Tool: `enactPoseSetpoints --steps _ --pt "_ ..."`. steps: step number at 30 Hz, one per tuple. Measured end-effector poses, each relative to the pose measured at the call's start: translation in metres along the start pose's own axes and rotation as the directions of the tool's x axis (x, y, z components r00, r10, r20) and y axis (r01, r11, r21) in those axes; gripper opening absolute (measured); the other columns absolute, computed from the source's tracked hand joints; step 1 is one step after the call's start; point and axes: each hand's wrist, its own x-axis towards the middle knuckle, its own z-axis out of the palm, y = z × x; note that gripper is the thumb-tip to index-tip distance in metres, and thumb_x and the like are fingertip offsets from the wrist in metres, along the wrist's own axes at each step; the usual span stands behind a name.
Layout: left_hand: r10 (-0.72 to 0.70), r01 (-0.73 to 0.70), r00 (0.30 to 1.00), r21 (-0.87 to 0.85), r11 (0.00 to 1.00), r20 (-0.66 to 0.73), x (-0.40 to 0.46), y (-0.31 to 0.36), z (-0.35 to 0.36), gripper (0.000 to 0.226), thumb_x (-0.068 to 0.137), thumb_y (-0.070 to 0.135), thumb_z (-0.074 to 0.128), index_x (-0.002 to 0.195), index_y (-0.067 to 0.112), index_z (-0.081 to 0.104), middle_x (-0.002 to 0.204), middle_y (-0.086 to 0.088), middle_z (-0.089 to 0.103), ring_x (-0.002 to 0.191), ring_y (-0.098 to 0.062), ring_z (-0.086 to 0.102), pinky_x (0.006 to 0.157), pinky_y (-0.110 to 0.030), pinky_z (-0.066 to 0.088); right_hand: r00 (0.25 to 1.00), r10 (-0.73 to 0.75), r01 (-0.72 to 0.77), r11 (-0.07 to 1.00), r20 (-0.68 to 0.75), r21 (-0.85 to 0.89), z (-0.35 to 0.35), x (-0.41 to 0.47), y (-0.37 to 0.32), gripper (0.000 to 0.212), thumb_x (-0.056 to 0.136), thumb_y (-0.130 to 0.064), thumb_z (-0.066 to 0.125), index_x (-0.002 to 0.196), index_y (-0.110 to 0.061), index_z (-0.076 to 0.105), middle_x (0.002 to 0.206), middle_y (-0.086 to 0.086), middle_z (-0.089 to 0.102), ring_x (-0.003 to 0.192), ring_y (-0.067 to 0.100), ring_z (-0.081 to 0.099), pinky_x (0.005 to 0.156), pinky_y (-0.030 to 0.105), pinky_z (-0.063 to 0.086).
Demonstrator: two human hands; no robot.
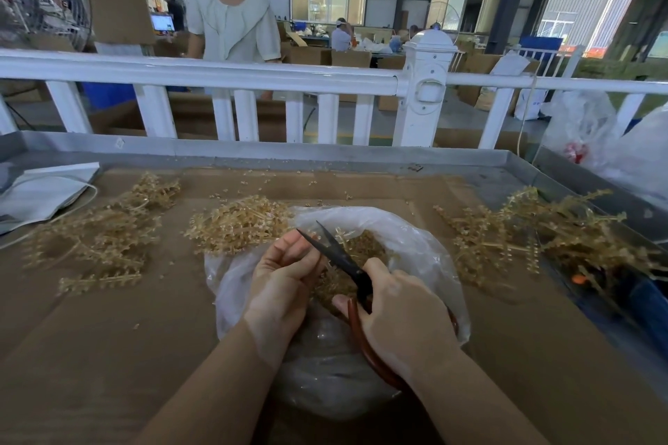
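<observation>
The clear bag (415, 238) on the worktop (108, 336) holds small tan bits (372, 246). Over it, the left hand (285, 275) pinches a sprig (339, 232) and the right hand (401, 314) has scissors (343, 256) in its grip

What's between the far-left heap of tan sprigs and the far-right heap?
Head view: a third sprig heap and the clear plastic bag, with scissors held over it.

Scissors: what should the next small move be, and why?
Probably close the scissors. Held in the right hand, they stand open over the plastic bag, and the left hand holds a golden sprig against them, so a snip would likely drop the piece into the bag.
</observation>
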Motion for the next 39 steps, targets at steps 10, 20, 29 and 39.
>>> enactPoseSetpoints --steps 10,20,29,39 --pt "0.013 -0.016 0.999 0.075 0.997 0.036 0.0019 -0.0026 -0.0026 0.035 0.082 -0.022 0.044 0.089 0.009 0.058 0.063 0.001 0.067 0.062 -0.01 0.068 0.056 -0.021 0.055 0.998 -0.046 0.044 0.998 0.035 0.049 -0.0034 0.0027 -0.0014 0.035 0.086 -0.068 0.044 0.086 -0.034 0.034 0.07 -0.013 0.042 0.072 0.01 0.046 0.061 0.022 0.031" --pt "0.025 -0.032 0.998 0.11 0.993 0.062 0.0034 -0.0049 -0.0067 0.037 0.079 -0.025 0.045 0.089 0.008 0.06 0.069 -0.002 0.069 0.066 -0.012 0.069 0.059 -0.022 0.056 0.994 -0.017 0.005 0.993 0.104 0.116 -0.006 0.0068 -0.0013 0.035 0.088 -0.062 0.048 0.083 -0.029 0.038 0.066 -0.012 0.045 0.069 0.011 0.051 0.063 0.023 0.037" --pt "0.051 -0.055 0.998 0.142 0.988 0.033 0.0023 -0.0066 -0.0058 0.037 0.078 -0.025 0.048 0.089 0.009 0.06 0.078 -0.007 0.062 0.066 -0.012 0.067 0.062 -0.021 0.056 0.996 -0.019 0.011 0.995 0.087 0.098 -0.0056 0.004 0.0012 0.034 0.088 -0.063 0.047 0.085 -0.029 0.043 0.065 -0.011 0.045 0.066 0.01 0.049 0.059 0.022 0.034" --pt "0.088 -0.087 0.996 0.094 0.992 -0.001 0.0015 -0.0071 -0.0022 0.027 0.08 -0.019 0.051 0.087 0.005 0.059 0.067 -0.003 0.066 0.064 -0.012 0.068 0.059 -0.022 0.057 0.998 -0.029 0.026 0.997 0.046 0.071 -0.0009 -0.0001 0.0013 0.035 0.085 -0.069 0.042 0.085 -0.034 0.04 0.071 -0.013 0.051 0.068 0.006 0.049 0.053 0.014 0.026"
